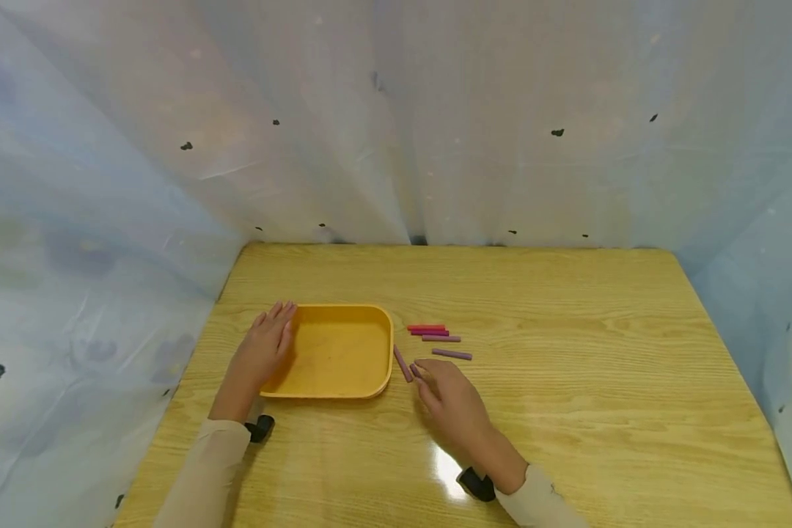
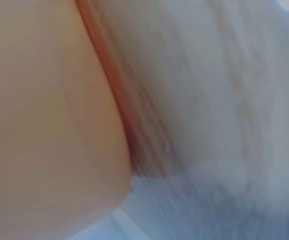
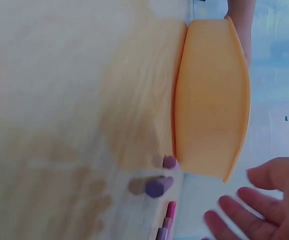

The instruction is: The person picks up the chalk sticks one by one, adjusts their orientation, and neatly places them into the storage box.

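Observation:
A yellow tray [image 1: 330,352] stands on the left of the table. My left hand [image 1: 264,348] rests over its left rim with fingers extended; in the left wrist view only the tray's blurred outer wall [image 2: 54,120] fills the left part. Just right of the tray lies a mauve stick [image 1: 402,364], slanted and close to its wall. A short purple stick [image 1: 416,371] shows at the fingertips of my right hand [image 1: 455,403]. In the right wrist view that hand [image 3: 264,205] has its fingers spread apart from the purple stick [image 3: 157,187], with nothing between them.
Beyond my right hand lie a red stick [image 1: 426,327], a magenta stick [image 1: 430,333], a mauve stick [image 1: 442,339] and a purple stick [image 1: 452,354]. The wooden table [image 1: 600,381] extends to the right. A pale sheet [image 1: 468,147] hangs behind it and along both sides.

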`<action>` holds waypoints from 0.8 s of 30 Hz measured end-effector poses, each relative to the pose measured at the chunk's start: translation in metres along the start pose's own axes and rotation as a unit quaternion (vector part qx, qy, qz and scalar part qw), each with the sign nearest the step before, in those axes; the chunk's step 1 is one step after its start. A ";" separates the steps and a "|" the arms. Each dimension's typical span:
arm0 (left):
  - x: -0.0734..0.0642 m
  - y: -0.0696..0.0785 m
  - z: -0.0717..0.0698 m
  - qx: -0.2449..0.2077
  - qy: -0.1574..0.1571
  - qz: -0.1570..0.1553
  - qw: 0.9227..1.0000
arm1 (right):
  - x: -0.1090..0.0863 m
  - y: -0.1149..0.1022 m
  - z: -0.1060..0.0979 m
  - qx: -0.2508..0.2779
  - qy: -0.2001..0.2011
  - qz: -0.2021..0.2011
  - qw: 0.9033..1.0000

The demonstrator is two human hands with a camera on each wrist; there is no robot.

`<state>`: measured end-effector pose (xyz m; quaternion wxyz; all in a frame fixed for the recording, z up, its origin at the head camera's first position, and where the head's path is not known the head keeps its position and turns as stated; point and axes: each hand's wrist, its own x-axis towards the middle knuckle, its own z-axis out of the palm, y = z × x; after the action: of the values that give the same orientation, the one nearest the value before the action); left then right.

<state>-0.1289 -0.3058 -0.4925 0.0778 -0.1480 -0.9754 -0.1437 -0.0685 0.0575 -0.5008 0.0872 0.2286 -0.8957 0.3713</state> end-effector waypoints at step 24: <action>-0.001 0.001 0.000 0.003 0.010 0.002 1.000 | 0.025 0.005 0.024 -0.093 -0.026 -0.052 0.994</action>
<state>-0.1280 -0.3051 -0.4928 0.0885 -0.1484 -0.9747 -0.1417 -0.0925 0.0348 -0.5131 0.1042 0.2754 -0.9151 0.2756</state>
